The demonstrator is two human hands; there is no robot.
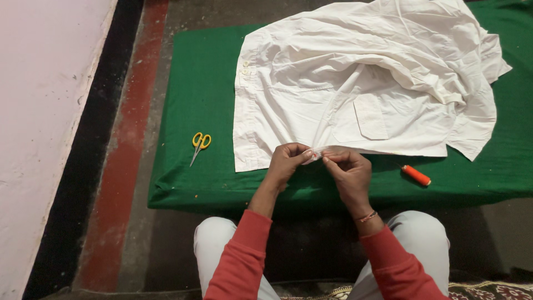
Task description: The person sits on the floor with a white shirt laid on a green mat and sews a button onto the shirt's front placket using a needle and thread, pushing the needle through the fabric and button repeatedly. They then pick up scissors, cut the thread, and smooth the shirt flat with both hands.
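Looking down from the head camera, the left hand (286, 161) and the right hand (348, 169) meet at the near edge of a white shirt (355, 83), the fingertips of both drawn together into a pinch. The left hand's fingers (304, 154) are clamped on a small fold of the shirt's hem, and a tiny reddish spot shows right at that pinch, too small to tell what it is. The right hand's fingers (328, 159) are closed tight just beside it, touching or nearly touching the same bit of cloth; whether they hold something thin cannot be told.

The shirt lies spread and crumpled across a green cloth-covered pad (200, 94) on the floor, its bulk reaching far and to the right from the hands, with a chest pocket (371, 116) just beyond the fingers and a row of buttons (244, 69) at its far left edge.

On the pad to the left of the hands, well apart from them, lie yellow-handled scissors (200, 143), shut. To the right of the right hand, near the pad's near edge, lies an orange thread spool (416, 175) on its side.

Both forearms wear red sleeves (244, 261), and a thin band (366, 216) circles the right wrist. Pale trousered knees (214, 236) frame the arms at the near edge. A dark and red striped floor (125, 166) runs along the left.
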